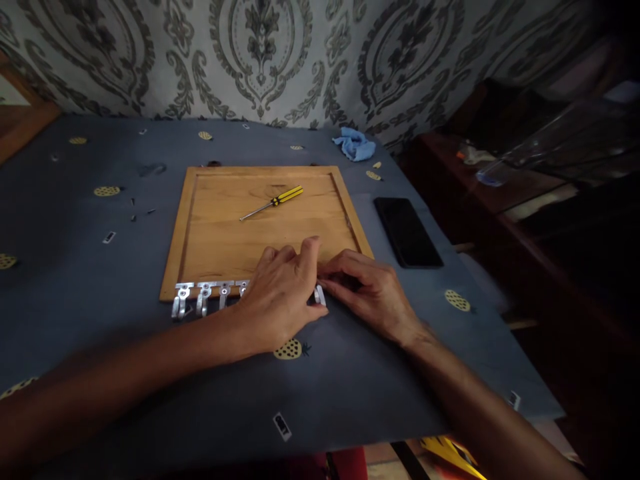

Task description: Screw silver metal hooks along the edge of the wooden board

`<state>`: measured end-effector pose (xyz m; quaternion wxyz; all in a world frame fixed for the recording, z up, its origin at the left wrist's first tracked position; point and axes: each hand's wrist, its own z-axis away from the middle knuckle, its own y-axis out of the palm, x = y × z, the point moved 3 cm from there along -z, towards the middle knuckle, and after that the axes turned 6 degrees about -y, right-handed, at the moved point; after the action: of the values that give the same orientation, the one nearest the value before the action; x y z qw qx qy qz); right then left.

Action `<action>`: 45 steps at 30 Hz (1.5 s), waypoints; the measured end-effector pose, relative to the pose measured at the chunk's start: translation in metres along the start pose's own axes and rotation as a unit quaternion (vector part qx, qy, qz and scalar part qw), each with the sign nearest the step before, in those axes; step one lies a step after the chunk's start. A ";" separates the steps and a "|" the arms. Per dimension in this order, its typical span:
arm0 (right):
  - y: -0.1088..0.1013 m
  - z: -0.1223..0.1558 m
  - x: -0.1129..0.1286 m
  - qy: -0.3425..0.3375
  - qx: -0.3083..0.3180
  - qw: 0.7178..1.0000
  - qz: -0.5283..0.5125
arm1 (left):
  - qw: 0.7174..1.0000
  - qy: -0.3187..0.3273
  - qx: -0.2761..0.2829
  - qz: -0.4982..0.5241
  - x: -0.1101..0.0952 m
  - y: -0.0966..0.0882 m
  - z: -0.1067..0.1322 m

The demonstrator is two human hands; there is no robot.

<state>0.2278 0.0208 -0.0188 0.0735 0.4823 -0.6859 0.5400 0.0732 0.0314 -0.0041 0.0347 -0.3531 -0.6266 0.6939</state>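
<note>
Metal hook rail (199, 285): along the near edge of the framed wooden panel (220, 233), silvery hooks jutting past the edge; its middle is hidden by the left hand (283, 293).
Left grip: palm down over the rail, index finger raised, thumb low beside the end hook (321, 295); whether it clamps anything, I cannot tell.
Right grip: thumb and index fingertips of the right hand (375, 290) close to each other by the rail's right end; anything pinched between them cannot be made out.
Screwdriver (287, 195): yellow and black, lying aslant on the panel.
Desk (360, 407): blue-grey pineapple-print cover under the panel.
Right of panel: black smartphone (409, 233); farther back, crumpled blue cloth (355, 145).
Left of panel: small dark screws (133, 218).
</note>
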 end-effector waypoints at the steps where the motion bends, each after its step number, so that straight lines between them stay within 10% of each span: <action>1: -0.001 0.000 0.000 0.001 0.001 1.000 -0.005 | 1.000 0.000 -0.001 0.002 0.000 0.000 0.000; 45: -0.006 0.009 0.001 -0.092 0.020 0.994 0.062 | 1.000 0.001 -0.004 -0.006 0.000 -0.001 0.000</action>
<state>0.2355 0.0131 -0.0185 -0.0333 0.4876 -0.7073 0.5107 0.0727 0.0314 -0.0033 0.0386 -0.3502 -0.6316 0.6906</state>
